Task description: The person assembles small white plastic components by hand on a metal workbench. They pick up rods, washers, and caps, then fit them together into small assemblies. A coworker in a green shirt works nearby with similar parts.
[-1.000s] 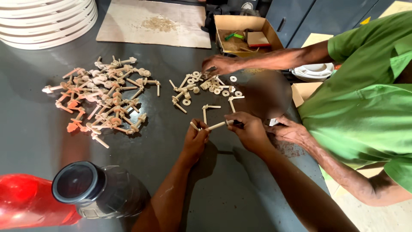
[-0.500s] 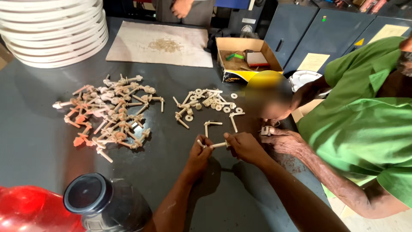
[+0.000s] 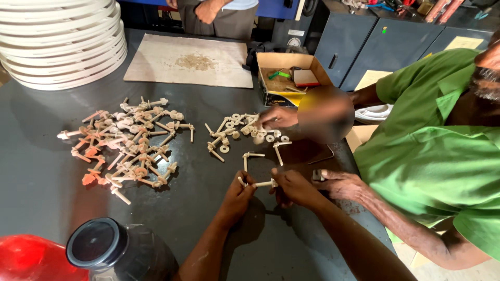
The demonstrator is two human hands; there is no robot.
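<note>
Looks like a small workshop or assembly bench: dark metal worktable (image 3: 62, 208) strewn with heaps of pale plastic bolts (image 3: 125, 143) and washers (image 3: 245, 130), grey steel cabinets (image 3: 354, 49) behind, stacked white rings (image 3: 57, 41), open cardboard box (image 3: 289, 78) of odds and tools.

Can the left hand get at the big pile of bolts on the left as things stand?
Probably yes, once freed. The left hand pinches one end of a pale bolt that the right hand also holds. Bare dark table lies between it and the big pile; nothing blocks the way.
</note>
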